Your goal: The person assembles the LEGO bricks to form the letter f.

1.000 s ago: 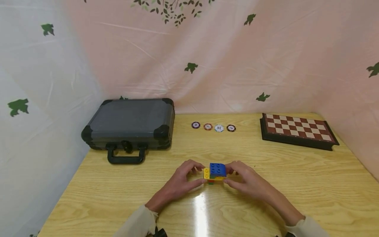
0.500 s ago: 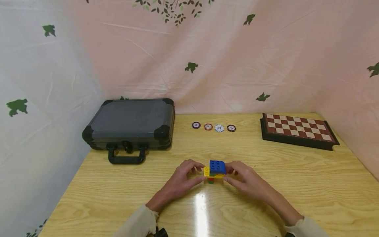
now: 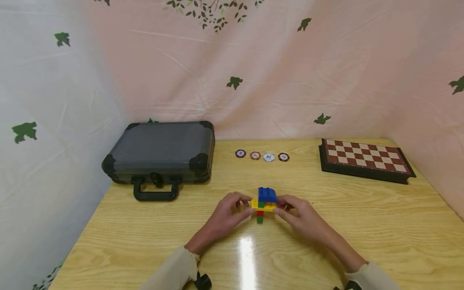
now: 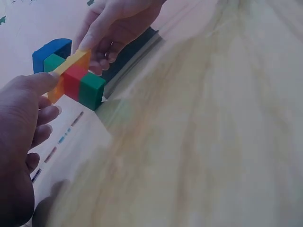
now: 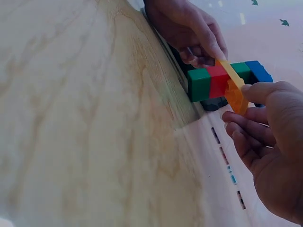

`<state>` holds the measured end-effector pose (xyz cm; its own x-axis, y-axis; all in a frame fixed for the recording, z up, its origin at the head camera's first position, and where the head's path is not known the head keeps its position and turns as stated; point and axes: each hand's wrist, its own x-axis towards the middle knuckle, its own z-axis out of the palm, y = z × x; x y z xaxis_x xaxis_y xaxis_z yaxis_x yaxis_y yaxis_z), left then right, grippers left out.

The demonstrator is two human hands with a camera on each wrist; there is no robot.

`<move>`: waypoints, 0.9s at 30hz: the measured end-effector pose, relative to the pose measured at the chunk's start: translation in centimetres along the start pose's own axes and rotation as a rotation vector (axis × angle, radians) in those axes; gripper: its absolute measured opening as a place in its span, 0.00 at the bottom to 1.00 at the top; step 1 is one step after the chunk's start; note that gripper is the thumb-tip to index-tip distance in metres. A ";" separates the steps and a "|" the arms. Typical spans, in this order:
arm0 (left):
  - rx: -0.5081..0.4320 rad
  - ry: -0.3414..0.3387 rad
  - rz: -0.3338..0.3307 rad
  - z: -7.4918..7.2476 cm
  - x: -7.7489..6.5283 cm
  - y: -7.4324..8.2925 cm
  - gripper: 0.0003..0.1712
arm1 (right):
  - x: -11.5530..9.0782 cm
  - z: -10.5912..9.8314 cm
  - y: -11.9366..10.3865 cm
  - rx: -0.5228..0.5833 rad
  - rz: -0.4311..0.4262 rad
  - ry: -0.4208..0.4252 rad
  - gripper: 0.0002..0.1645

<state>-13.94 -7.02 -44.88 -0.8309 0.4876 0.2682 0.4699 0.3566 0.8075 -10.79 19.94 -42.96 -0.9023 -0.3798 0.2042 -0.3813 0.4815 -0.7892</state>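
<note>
A small stack of toy building bricks (image 3: 267, 195) stands between both hands above the wooden table. From the bottom it runs green, red, a wider flat yellow brick (image 4: 75, 60), green, then a blue brick (image 5: 259, 72) with a curved side. My left hand (image 3: 226, 215) pinches the left end of the yellow brick, thumb on the near side. At its right end, my right hand (image 3: 302, 215) pinches the same yellow brick between thumb and fingers. In the left wrist view the green bottom brick (image 4: 92, 90) is close over the tabletop.
A grey case (image 3: 159, 145) with a black handle sits at the back left. Several poker chips (image 3: 269, 157) lie in a row behind the hands. To the back right is a folded chessboard box (image 3: 366, 159). A patterned cloth (image 3: 275, 80) hangs behind the table.
The brick stack has tipped more upright in the head view, its blue top moving away and more of the red and green bricks below showing. Both hands keep their hold.
</note>
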 end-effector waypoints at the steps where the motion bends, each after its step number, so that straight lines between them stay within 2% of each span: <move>1: -0.009 0.002 -0.011 0.1 0.2 0.0 0.18 | 0.1 0.0 0.0 0.008 0.021 0.004 0.15; 6: -0.057 0.008 -0.066 0.6 0.8 0.1 0.19 | 0.4 -0.2 0.0 0.032 0.137 0.021 0.16; 10: -0.082 0.011 -0.110 0.9 1.2 0.1 0.19 | 0.5 -0.4 0.1 0.060 0.195 0.029 0.18; 20: -0.163 0.003 -0.227 1.2 2.3 0.2 0.18 | 0.8 -0.6 0.9 0.113 0.194 0.036 0.19; 27: -0.156 0.011 -0.273 1.2 2.8 0.4 0.15 | 1.3 -0.9 1.1 0.165 0.213 0.010 0.19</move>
<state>-15.72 -4.58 -44.40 -0.9237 0.3815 0.0354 0.1784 0.3464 0.9210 -12.55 20.67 -43.02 -0.9608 -0.2758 0.0286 -0.1455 0.4139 -0.8986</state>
